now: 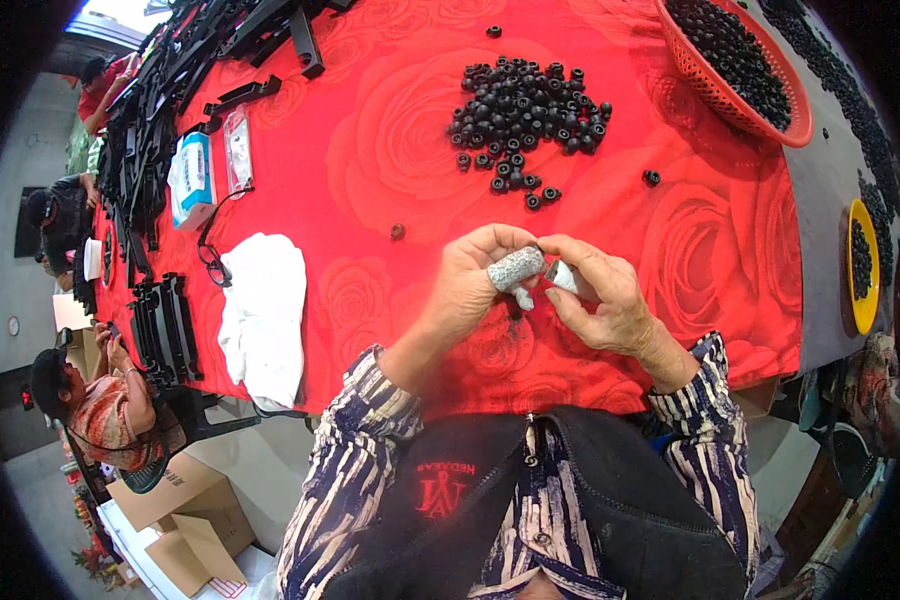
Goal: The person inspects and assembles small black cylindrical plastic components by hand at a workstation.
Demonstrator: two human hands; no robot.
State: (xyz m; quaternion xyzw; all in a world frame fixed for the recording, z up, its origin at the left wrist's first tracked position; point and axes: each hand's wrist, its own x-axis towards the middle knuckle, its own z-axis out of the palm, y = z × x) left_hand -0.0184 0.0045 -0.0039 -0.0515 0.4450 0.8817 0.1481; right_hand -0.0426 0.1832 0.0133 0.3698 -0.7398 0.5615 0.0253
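I'm holding my left hand (462, 283) and right hand (612, 298) close together over the table (380, 170), a grey wrap (516, 267) showing at the left; their grip I cannot tell. Black caps (526, 112) are lying beyond.

Head view, print noted by place. Black garment (610, 500) on wearer's chest: red letter-like emblem (442, 495), with a line of small red lettering (447, 469) just above it in view. Blue-and-white package (192, 182) on desk (390, 130): blue printing on its pale side, too small to make out. Open cardboard box (205, 500), lower left: small dark print on a flap, illegible here.
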